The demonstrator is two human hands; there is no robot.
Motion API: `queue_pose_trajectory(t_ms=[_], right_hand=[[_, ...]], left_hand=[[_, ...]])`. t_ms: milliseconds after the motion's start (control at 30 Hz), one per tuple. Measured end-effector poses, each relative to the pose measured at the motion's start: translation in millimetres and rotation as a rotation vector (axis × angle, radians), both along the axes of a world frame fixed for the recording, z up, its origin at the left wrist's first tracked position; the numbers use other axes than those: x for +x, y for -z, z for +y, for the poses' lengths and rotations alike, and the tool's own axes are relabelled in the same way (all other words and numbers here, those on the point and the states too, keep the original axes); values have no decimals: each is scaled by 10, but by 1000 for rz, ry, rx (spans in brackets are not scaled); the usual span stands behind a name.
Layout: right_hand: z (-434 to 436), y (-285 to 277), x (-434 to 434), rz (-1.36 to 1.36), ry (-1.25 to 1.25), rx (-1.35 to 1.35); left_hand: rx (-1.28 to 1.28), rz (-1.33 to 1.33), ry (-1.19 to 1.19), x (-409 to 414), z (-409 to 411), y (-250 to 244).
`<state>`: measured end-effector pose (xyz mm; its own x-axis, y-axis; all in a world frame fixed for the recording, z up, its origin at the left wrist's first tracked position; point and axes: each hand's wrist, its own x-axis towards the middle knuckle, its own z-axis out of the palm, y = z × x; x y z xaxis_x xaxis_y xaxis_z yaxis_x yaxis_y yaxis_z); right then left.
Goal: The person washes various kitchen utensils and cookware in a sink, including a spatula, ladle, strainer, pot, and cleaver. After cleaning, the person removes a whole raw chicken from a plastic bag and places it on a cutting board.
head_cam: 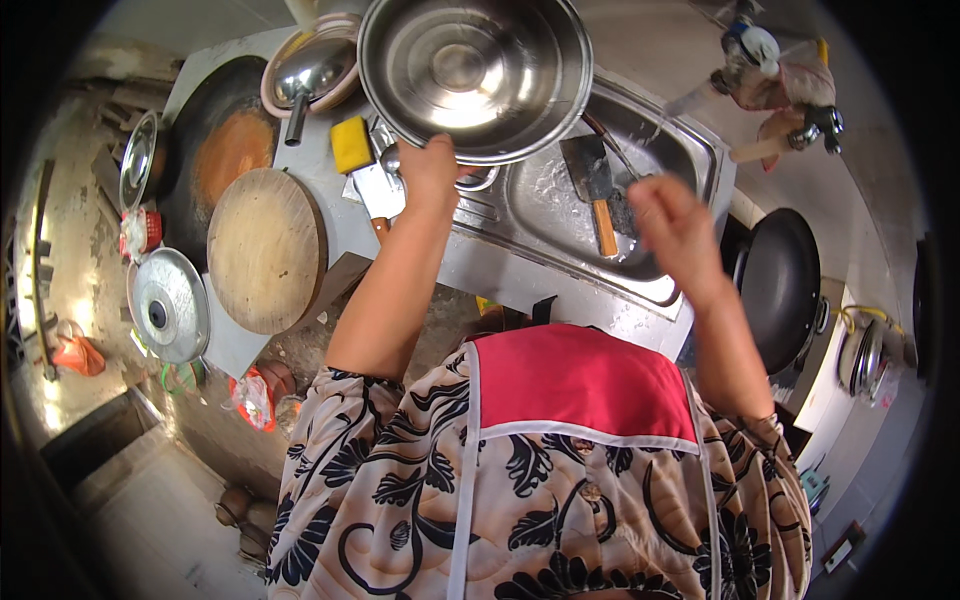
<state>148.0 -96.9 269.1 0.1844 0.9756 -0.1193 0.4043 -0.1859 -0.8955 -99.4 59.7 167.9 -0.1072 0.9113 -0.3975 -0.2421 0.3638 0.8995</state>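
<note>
My left hand (431,176) grips the near rim of a wide stainless steel basin (472,75), which is tilted so that its inside shows. My right hand (667,217) is blurred and hangs over the right part of the steel sink (536,187); whether it holds anything is unclear. Just left of it a cleaver with a dark blade (586,166) and wooden handle lies in the sink, beside a dark scouring pad (622,212) and a thin-handled utensil (606,142). Left of the basin are a yellow sponge (352,145) and a second cleaver (380,190), partly hidden by my left arm.
A round wooden chopping board (262,251), a large wok (232,150) with a rusty-brown inside, a metal lid (169,304) and a ladle (311,71) over a pink-rimmed container stand left. A dark frying pan (780,289) is right of the sink. Taps (814,127) are on the wall.
</note>
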Motion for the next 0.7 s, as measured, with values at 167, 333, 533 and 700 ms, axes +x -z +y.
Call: queue_pose_trajectory(t_ms=[167, 333, 533, 700], right_hand=[[-246, 446, -349, -3, -193, -218], [-248, 546, -495, 63, -265, -257], [-109, 736, -584, 96, -293, -307], [-35, 1011, -802, 215, -351, -407]], left_hand=[[-368, -407, -54, 71, -42, 269], [-397, -390, -113, 182, -36, 553], [-377, -424, -85, 153, -42, 565], [-406, -143, -113, -95, -376, 423]])
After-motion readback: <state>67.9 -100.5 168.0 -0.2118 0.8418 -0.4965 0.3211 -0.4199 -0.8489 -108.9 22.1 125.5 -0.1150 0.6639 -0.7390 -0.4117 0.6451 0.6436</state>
